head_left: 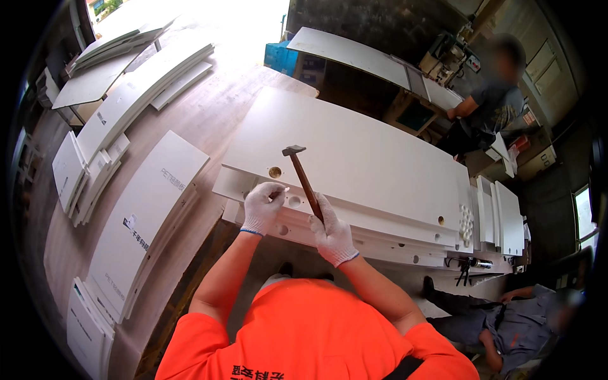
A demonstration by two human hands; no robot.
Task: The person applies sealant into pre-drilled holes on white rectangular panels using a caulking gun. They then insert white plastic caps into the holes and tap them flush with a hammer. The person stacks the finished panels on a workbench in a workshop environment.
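My right hand (332, 233), in a white knit glove, is wrapped round the brown wooden handle of a hammer (305, 182). The hammer's metal head points up and away, over a white panel (354, 164). At the panel's near left edge my left hand (264, 206), also gloved, is closed in a pinch. A small pale piece (286, 189) seems to show at its fingertips, too small to name. Beyond that hand, a round hole (274, 172) is cut in the panel. Another round hole (441, 220) lies toward its right end, near a cluster of small white pieces (465, 225).
More white panels lie stacked beneath the top one. On the floor at left are further panel stacks (145, 221). One person (494, 95) stands at a far bench (354, 60); another (519, 323) is at the lower right. A black-handled tool (465, 263) sits by the stack's right end.
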